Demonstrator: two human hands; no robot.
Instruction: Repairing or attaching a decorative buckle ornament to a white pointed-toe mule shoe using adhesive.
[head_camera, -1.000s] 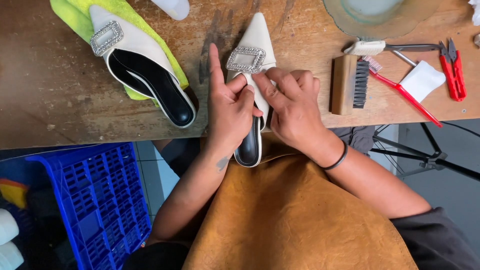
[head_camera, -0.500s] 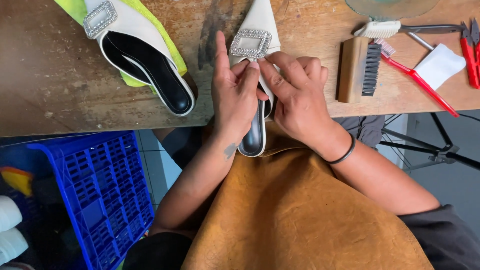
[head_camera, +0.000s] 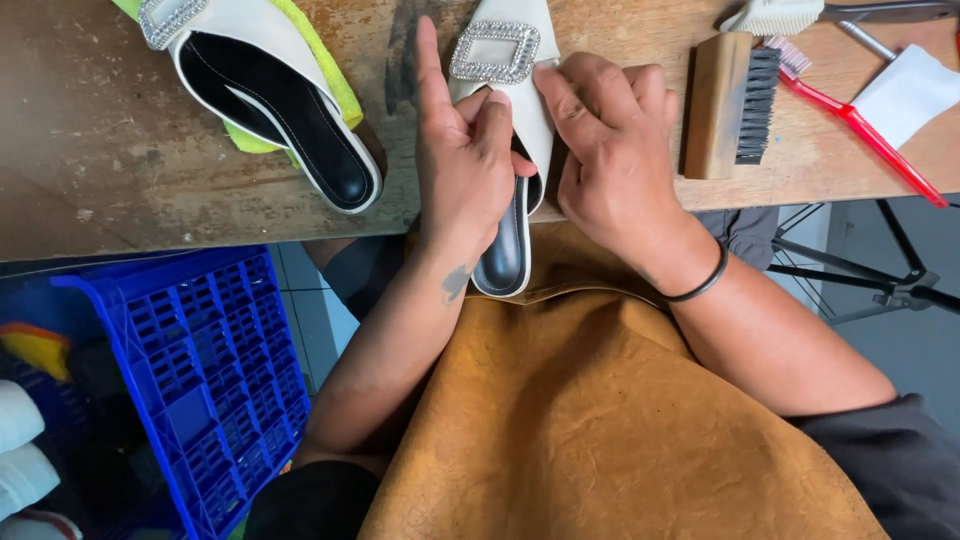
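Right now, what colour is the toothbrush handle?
Red, seen in the head view: the toothbrush lies on the workbench.

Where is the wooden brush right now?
In the head view, the wooden brush lies on the workbench at the upper right, just beyond the right hand, with a red-handled brush on its far side.

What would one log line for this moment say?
left hand: on cream shoe | right hand: on shoe | wooden brush: beside, untouched

Worn wooden workbench (head_camera: 120, 170), blue plastic crate (head_camera: 190, 370), tiled floor (head_camera: 310, 320)
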